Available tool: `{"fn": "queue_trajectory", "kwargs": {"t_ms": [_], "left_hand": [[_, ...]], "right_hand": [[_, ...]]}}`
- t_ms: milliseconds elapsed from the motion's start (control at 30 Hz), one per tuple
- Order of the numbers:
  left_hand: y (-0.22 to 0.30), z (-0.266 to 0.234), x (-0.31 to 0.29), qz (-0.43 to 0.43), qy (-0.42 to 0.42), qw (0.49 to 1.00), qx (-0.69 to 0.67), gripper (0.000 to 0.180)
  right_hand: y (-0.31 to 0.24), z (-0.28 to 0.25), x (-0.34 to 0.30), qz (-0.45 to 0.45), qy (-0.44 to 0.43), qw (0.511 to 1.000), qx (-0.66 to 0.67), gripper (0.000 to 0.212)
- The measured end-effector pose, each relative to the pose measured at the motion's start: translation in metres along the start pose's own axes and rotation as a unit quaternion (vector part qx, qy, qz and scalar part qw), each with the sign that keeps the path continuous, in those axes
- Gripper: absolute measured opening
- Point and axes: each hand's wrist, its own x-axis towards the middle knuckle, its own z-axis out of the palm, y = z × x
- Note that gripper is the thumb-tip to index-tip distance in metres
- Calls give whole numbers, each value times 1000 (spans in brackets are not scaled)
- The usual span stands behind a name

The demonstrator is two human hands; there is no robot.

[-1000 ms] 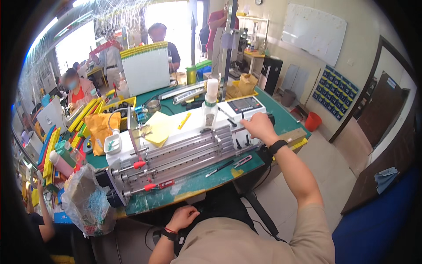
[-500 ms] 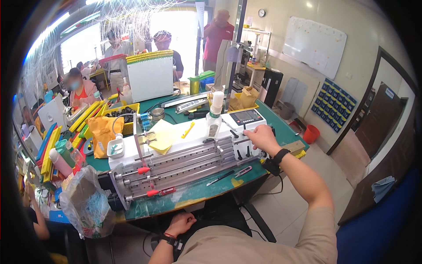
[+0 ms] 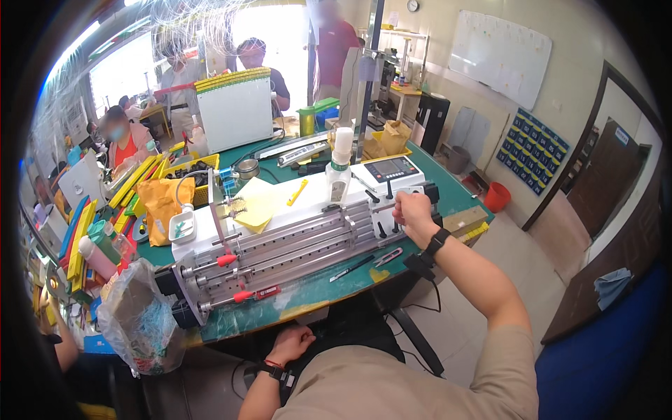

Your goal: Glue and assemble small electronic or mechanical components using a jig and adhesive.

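A long bench-top machine with metal rails [image 3: 294, 245] lies across the green table in front of me. My right hand [image 3: 414, 212] is closed at the white block [image 3: 383, 218] on its right end. Black lever handles [image 3: 389, 189] stick up from that block beside my fingers. What the fingers hold, if anything, is hidden. My left hand [image 3: 292, 344] rests on my lap below the table edge, fingers curled, with nothing seen in it. A white-capped bottle [image 3: 339, 171] stands on the machine, left of a control panel [image 3: 390, 169].
A craft knife [image 3: 351, 269] and small snips [image 3: 388, 257] lie along the near edge. Yellow paper [image 3: 259, 204] and a yellow cutter [image 3: 297, 192] are on the machine. A plastic bag [image 3: 143, 325] hangs at the left corner. People sit and stand beyond the table.
My right hand has moved off the upright black handle, slightly to the right, and its fingers have curled in. The left hand stays on my lap. The whole view has shifted a little.
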Motion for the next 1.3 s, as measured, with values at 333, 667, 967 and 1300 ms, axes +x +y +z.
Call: {"fn": "queue_trajectory", "kwargs": {"t_ms": [333,667,967,1300], "left_hand": [[5,-8,-1,8,-11,1000,-18,19],[83,-64,-5,108,-34,983,-146,13],[196,-169,42,261,290,908,153,17],[151,-245,21,164,217,959,86,24]], "right_hand": [[44,45,-43,14,-25,931,365,6],[50,46,-62,44,-61,937,341,11],[49,59,-51,82,-37,933,349,12],[37,58,-158,193,-363,866,286,13]]}}
